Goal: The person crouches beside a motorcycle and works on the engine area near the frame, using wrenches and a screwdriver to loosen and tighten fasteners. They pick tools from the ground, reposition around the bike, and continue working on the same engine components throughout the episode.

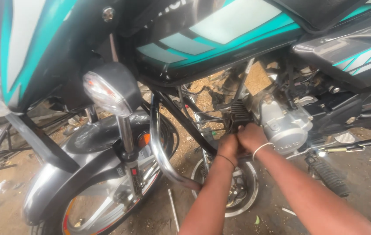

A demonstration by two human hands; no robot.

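Both hands work close together at the lower front of the engine [281, 119], just below the black finned cylinder [240, 114]. The left hand [228, 149] is curled, fingers closed toward the underside of the engine; what its grip encloses is hidden, so whether it is clamped on a part cannot be told. A thin dark band circles the left wrist. The right hand [251, 137] touches the left, knuckles up, fingers folded inward against the engine's front; its grip is likewise hidden. A white band circles the right wrist.

The silver engine cover lies immediately right of the hands. A chrome crash guard [157, 143] curves down to their left. Behind the hands stands a second wheel [243, 191]. Farther left are the front wheel [107, 204], grey mudguard [70, 172] and clear turn indicator [106, 92]. The teal-and-black fuel tank [211, 37] spans above. The floor is bare earth.
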